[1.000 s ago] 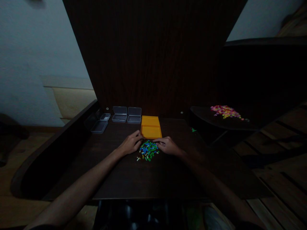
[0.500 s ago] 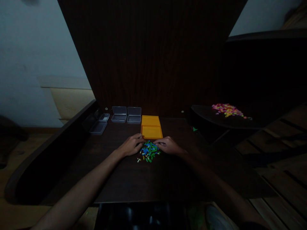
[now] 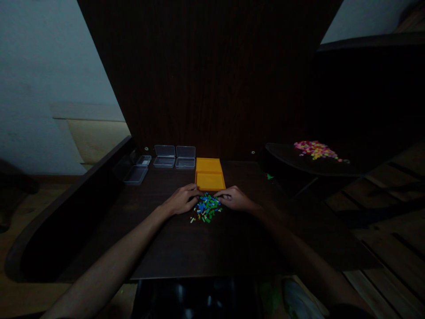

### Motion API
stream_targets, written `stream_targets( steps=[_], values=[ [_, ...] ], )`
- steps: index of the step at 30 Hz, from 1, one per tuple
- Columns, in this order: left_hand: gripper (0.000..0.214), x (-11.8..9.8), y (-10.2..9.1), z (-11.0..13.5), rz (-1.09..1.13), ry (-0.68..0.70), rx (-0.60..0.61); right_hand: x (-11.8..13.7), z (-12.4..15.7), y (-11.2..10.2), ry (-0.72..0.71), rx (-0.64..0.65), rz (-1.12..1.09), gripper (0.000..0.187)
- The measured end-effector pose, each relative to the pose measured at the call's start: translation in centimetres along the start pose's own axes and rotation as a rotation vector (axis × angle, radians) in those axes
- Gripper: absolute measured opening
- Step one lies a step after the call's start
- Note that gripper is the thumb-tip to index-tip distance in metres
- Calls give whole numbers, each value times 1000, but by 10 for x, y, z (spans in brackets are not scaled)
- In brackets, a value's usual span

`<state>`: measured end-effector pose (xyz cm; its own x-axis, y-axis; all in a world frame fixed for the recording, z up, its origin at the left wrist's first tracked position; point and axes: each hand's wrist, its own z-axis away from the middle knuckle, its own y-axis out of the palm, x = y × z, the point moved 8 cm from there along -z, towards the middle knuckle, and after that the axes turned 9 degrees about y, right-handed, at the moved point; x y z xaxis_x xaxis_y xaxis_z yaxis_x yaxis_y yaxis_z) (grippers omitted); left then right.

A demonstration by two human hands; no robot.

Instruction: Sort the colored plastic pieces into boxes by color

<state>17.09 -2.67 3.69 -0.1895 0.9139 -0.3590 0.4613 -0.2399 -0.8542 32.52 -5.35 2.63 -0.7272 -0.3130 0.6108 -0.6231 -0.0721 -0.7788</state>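
Two bare hands meet over one loose pile of small bricks, blue, green, white and a few yellow, too many and too small to count, lying about midway between the near and back edges of the table. One yellow box stands open just beyond the pile, toward the back edge. Four clear boxes are set out to its left: two side by side with raised lids along the back edge, and a larger one and a smaller one toward the back left corner. One green piece shows near the back right corner, and one heap of pink, red and yellow pieces rests on the curved shelf beyond the right edge. Both forearms reach in from the near edge and slant toward each other. The left hand is palm down, its fingers bent and their tips at the pile's far left side; the right hand mirrors it, knuckles raised, fingers pointing left to the pile's far right side. In this dim light I cannot tell whether either hand's fingers pinch a brick or merely touch the pile.
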Motion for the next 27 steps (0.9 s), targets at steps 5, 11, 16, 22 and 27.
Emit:
stream_targets(
  steps=[5,11,16,22,27],
  values=[
    [31,0,-1,0,1,-12,-14,-2,1,-1,-5,-11,-4,29],
    [30,1,-2,0,0,-12,-26,-4,1,0,-7,-11,-1,29],
    [29,0,-3,0,-2,-16,-28,-5,1,0,19,-19,1,24],
    [30,0,-3,0,13,-16,-40,-5,1,-1,34,-29,-10,19],
    [30,1,-3,0,7,-7,-51,-5,1,-2,42,-42,-8,18]
  ],
)
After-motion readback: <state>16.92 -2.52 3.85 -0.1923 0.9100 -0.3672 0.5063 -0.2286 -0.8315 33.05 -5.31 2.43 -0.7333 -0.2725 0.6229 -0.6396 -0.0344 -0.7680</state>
